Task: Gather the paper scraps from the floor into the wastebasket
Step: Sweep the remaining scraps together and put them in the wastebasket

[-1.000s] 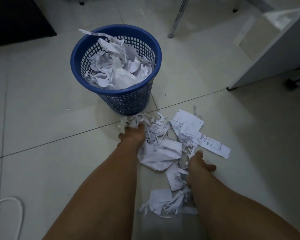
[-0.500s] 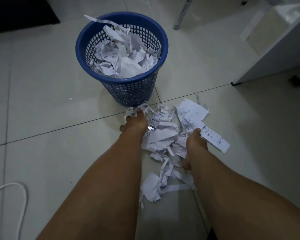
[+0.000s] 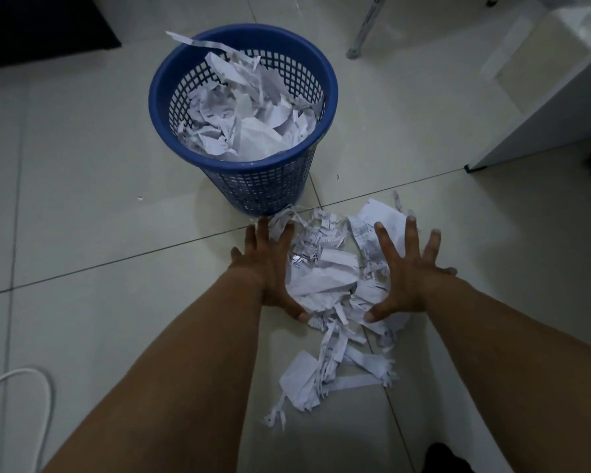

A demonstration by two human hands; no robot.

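Paper scraps (image 3: 325, 285) between spread left hand (image 3: 270, 268) and right hand (image 3: 403, 278); wastebasket (image 3: 260, 186) beyond

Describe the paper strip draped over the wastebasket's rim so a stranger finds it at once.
Find the blue mesh wastebasket on the tiled floor. At its far left rim, one long paper strip pokes out past the edge; no other paper crosses the rim.
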